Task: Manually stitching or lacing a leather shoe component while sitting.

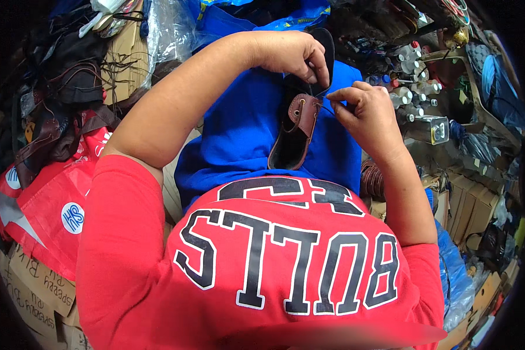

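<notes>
A brown leather shoe [304, 119] with metal eyelets and a dark inside lies along my lap, on blue cloth. Its heel end points toward me, and its black sole part [325, 44] sticks up behind my fingers at the far end. My left hand [294, 57] bends over that far end, its fingers closed on the shoe. To the right of the shoe, my right hand [364, 111] is closed, thumb and forefinger together near the shoe's edge. A thin dark thread [326, 108] runs between the shoe and these fingers; whether a needle is there is hidden.
Several capped bottles [411, 58] and a metal can [430, 129] stand on the right. Cardboard pieces [469, 204] are stacked below them. Red bags [52, 204], marked cardboard [44, 286] and dark leather scraps [41, 137] crowd the left. Clear plastic [170, 35] hangs at the far side.
</notes>
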The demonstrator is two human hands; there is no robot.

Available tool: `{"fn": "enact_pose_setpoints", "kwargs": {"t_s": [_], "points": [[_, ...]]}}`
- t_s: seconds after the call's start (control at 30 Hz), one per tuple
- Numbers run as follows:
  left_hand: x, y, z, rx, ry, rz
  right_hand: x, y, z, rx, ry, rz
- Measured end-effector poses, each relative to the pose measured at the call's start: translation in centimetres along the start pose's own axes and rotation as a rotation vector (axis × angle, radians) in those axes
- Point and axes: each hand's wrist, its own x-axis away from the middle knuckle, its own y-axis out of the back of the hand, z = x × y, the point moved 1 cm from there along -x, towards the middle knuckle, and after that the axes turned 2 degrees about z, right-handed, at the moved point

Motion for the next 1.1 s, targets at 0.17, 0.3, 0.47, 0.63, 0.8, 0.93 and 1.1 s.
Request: {"fn": "enact_pose_setpoints", "kwargs": {"t_s": [0.17,0.3,0.47,0.63,0.8,0.93,1.1], "points": [[-0.2,0.1,0.3,0.007,0.022,0.016,-0.5,-0.9,-1.1,-0.125,-0.015,-0.004],[-0.5,0.3,0.7,0.003,0.013,0.003,-1.2,-0.7,-2.2,-0.283,-0.054,-0.008],[-0.9,0.6,1.0,0.032,0.012,0.008,-2.5,0.0,-2.8,-0.278,0.077,0.049],[-1.5,0.5,1.0,0.019,-0.021,-0.019,-3.3,0.5,-2.8,-0.239,0.152,0.083],[-1.7,0.5,1.0,0.020,-0.021,-0.017,-3.8,1.5,-2.5,0.052,0.416,-0.003],[-1.8,0.5,0.9,0.018,-0.050,-0.036,-3.9,1.2,-3.0,-0.051,0.386,0.079],[-2.2,0.3,1.3,0.020,-0.041,-0.045,-3.4,-0.3,-4.1,-0.385,0.176,0.158]]}}
